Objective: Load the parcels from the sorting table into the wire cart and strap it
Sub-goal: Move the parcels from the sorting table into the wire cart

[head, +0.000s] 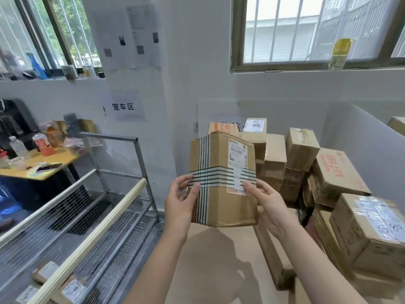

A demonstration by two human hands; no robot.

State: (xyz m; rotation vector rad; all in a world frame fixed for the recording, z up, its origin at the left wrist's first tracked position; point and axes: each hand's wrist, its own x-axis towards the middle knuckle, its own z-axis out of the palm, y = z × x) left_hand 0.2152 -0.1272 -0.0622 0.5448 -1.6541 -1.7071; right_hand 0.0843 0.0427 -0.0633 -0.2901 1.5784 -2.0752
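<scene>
I hold a cardboard parcel (221, 178) with green-striped tape and a white shipping label up in front of me, above the sorting table (219, 266). My left hand (180, 205) grips its left edge, thumb on the front. My right hand (266, 205) grips its right edge, thumb on the label. The wire cart (87, 216) stands to the lower left, with a few labelled parcels (47, 272) lying in its bottom. More cardboard parcels (333, 178) are stacked on the table to the right.
A wall corner with a paper sign (123, 107) rises behind the cart. A yellow desk (39, 167) crowded with bottles stands at far left. A white partition (368, 132) borders the stack on the right. A flat cardboard piece (271, 260) lies on the table.
</scene>
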